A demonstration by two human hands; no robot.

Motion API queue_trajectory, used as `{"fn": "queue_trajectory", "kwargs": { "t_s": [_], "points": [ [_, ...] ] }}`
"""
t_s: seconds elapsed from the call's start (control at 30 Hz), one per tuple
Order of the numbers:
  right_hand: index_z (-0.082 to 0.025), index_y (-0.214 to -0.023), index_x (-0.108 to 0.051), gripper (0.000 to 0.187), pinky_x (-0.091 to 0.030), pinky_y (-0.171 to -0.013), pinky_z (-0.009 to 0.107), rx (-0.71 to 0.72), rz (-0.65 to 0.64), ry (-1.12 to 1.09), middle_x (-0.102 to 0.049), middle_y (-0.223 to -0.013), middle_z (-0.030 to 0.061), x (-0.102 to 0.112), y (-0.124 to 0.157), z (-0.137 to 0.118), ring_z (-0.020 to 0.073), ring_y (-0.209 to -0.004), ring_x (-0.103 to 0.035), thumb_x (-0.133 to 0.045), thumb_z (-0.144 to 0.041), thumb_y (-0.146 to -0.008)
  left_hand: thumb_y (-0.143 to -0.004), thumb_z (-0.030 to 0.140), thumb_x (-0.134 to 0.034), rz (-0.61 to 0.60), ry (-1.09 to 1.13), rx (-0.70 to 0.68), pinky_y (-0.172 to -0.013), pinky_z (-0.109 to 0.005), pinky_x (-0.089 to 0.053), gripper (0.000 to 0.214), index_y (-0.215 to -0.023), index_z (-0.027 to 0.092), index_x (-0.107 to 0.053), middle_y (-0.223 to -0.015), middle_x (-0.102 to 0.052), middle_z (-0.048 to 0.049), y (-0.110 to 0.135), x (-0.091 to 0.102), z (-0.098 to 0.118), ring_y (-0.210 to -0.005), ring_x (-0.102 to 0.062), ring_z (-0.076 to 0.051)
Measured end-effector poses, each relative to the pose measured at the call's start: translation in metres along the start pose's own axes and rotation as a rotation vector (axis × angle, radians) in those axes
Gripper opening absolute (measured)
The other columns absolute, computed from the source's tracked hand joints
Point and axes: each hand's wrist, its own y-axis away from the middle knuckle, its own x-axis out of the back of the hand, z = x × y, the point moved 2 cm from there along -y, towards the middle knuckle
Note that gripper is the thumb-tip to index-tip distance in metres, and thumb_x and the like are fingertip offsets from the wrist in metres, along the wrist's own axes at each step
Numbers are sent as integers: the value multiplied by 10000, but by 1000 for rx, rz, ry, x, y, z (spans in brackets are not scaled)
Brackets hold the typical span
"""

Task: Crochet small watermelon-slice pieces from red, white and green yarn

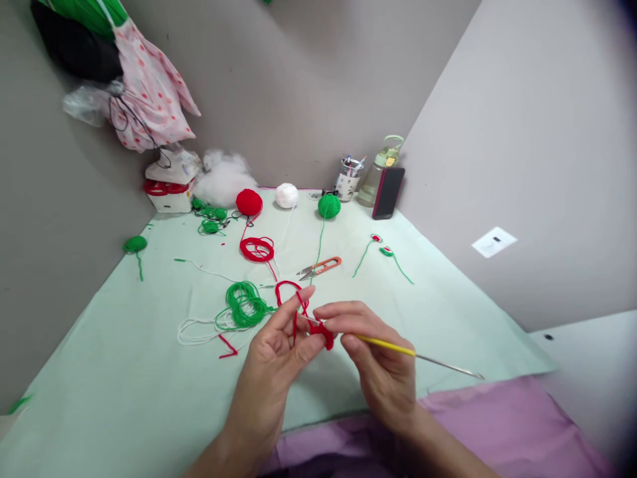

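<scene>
While fingers of left hand (273, 352) pinch red crochet piece (328, 338) and right hand's (382, 362) grip yellow-handled crochet hook (391, 345), red yarn (301, 303) could slip off it through slackened tension.

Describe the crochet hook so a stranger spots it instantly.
Find the pale green tabletop, then the right hand near its front edge. That hand holds the crochet hook, a slim rod whose yellow grip sets it apart from the orange snips.
</scene>
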Motion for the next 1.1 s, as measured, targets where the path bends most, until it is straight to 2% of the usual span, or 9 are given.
{"fn": "queue_trajectory", "kwargs": {
  "t_s": [0.3,0.4,0.53,0.67,0.8,0.87,0.97,1.03,1.1],
  "points": [
    [-291,-1089,-848,170,-592,-758,262,-140,59,-330,-835,-1042,39,-1,-2,9,136,-837,-723,-681,-313,-1065,-780,252,-939,-10,-47,13,-908,-319,-494,1131,-1715,296,-303,-864,-732,24,1,-2,18,-835,-663,-166],
    [-270,-1012,-851,147,-577,-716,234,-277,70,-512,-835,-977,29,0,-7,7,108,-738,-695,-736,-361,-1027,-778,326,-930,-45,-161,4,-807,-282,-477,952,-1623,289,-492,-816,-727,25,-2,8,31,-762,-598,-155],
    [-246,-907,-835,165,-539,-654,179,-462,90,-697,-831,-866,21,1,-14,3,80,-667,-670,-812,-399,-964,-794,454,-870,53,-519,-104,-711,-287,-468,339,-1076,269,-840,-825,-721,-6,-12,42,67,-773,-603,-193],
    [-229,-871,-824,192,-500,-590,159,-567,44,-797,-828,-840,33,0,-17,2,56,-567,-639,-843,-410,-934,-802,516,-840,275,-993,-323,-868,-345,-505,254,-902,283,-817,-999,-783,-9,-23,80,121,-1003,-672,-287],
    [-219,-875,-824,206,-461,-538,143,-581,8,-817,-825,-836,39,-3,-20,0,30,-491,-596,-837,-415,-939,-866,474,-761,403,-790,-402,-986,-420,-521,228,-934,260,-719,-1289,-737,-33,-27,100,164,-1187,-665,-319],
    [-216,-882,-822,211,-455,-533,144,-572,-16,-807,-826,-854,45,-6,-21,-2,22,-472,-583,-829,-416,-945,-842,486,-758,471,-1066,-377,-1030,-528,-467,249,-950,263,-732,-1206,-759,-65,-26,96,172,-1098,-675,-350],
    [-211,-896,-814,216,-436,-517,156,-548,-53,-793,-822,-866,45,-9,-22,-3,11,-429,-539,-813,-418,-957,-813,535,-747,338,-1523,-495,-1101,-617,-316,257,-859,284,-779,-948,-783,-62,-24,68,161,-977,-647,-375],
    [-213,-901,-806,217,-404,-486,166,-525,-73,-789,-817,-864,43,-11,-23,-4,10,-403,-495,-794,-418,-971,-927,578,-623,229,-1358,-589,-975,-490,-424,344,-772,282,-703,-825,-715,-35,-21,44,139,-874,-613,-305],
    [-221,-916,-798,210,-369,-453,175,-502,-83,-781,-816,-877,43,-12,-24,-6,11,-381,-442,-769,-417,-988,-988,659,-553,7,-995,-394,-716,-365,-455,502,-678,265,-572,-666,-530,5,-20,22,109,-672,-493,-220]
  ]
}}
